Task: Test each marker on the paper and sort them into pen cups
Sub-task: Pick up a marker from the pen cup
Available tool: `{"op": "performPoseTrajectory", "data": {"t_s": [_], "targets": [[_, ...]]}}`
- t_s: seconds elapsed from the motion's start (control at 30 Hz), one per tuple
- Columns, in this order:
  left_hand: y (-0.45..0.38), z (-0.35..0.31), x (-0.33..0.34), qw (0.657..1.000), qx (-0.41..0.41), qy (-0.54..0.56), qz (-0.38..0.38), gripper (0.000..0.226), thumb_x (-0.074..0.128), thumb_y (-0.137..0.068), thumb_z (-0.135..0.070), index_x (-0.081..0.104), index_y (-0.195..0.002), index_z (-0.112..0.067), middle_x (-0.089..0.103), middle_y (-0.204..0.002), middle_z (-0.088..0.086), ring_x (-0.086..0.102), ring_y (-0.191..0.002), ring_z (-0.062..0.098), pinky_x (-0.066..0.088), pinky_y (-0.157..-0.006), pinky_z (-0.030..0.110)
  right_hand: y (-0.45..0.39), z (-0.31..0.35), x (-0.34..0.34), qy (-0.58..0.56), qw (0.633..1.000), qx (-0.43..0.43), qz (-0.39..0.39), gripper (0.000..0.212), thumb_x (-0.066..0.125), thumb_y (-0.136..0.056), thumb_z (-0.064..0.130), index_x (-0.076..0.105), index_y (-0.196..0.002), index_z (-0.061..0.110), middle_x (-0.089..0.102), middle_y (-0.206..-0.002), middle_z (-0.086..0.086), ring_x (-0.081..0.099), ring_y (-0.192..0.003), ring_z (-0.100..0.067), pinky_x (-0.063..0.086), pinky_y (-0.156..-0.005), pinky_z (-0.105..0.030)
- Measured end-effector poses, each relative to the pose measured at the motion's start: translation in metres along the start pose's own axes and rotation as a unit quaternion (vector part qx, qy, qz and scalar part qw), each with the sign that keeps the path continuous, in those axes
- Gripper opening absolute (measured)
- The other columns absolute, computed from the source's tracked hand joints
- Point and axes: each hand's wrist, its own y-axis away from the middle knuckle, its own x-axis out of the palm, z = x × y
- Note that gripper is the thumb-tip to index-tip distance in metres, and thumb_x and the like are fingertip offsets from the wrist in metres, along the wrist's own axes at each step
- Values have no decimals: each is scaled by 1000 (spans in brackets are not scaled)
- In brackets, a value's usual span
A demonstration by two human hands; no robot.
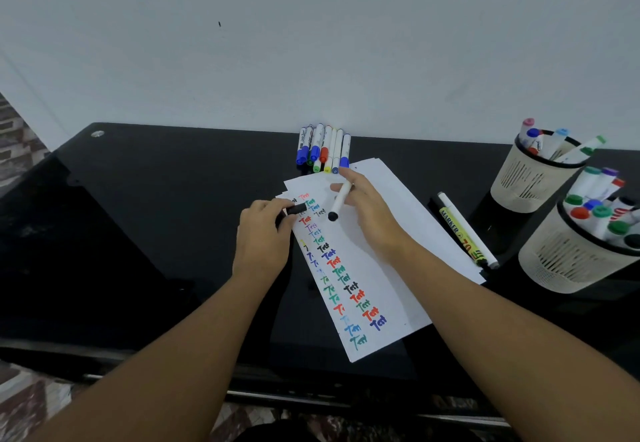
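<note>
A single wide-angle view is given, taken from head height and aimed forward and down over the table [173, 199]. The near edge is seen low in the frame, the far edge against a wall [311, 43] at mid-height. Both forearms are seen entering from below, so the view is close. The right edge is cut off; straight lines are bowed.
</note>
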Motion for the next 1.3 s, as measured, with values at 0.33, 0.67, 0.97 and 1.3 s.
{"op": "performPoseTrajectory", "data": {"t_s": [0.33, 0.67, 0.97, 1.3], "targets": [[2, 0, -4, 999, -12, 49, 0, 24, 59, -101, -25, 62, -123, -34, 67, -108, -7, 54, -99, 5, 36, -71, 13, 11, 15, -21, 346, 935, -72, 31, 36, 59, -104, 40, 47, -136, 31, 68, -127, 6, 68, -103, -16, 55, -90, -37], [3, -2, -5, 999, 3, 30, 12, 27, 59, -102, -27, 61, -128, -34, 64, -112, -3, 57, -98, 9, 45, -79, 24, 9, 13, -33, 475, 870, -126, 48, 31, 51, -107, 37, 57, -137, 36, 67, -115, 4, 60, -98, -16, 53, -87, -38], [10, -10, -10, 998, 65, 23, 15, 30, 58, -102, -22, 66, -131, -25, 67, -116, -1, 59, -103, 12, 54, -89, 36, 5, 16, -15, 496, 849, -166, 74, 28, 49, -107, 41, 54, -134, 36, 67, -119, 7, 60, -100, -14, 50, -95, -41], [16, -13, -8, 991, 130, -18, 23, 41, 57, -103, -24, 55, -144, -26, 71, -112, -1, 59, -98, 11, 48, -82, 26, 17, 18, -16, 499, 841, -173, 114, 47, 43, -110, 38, 27, -153, 33, 63, -139, -2, 66, -103, -22, 54, -91, -39]]}}
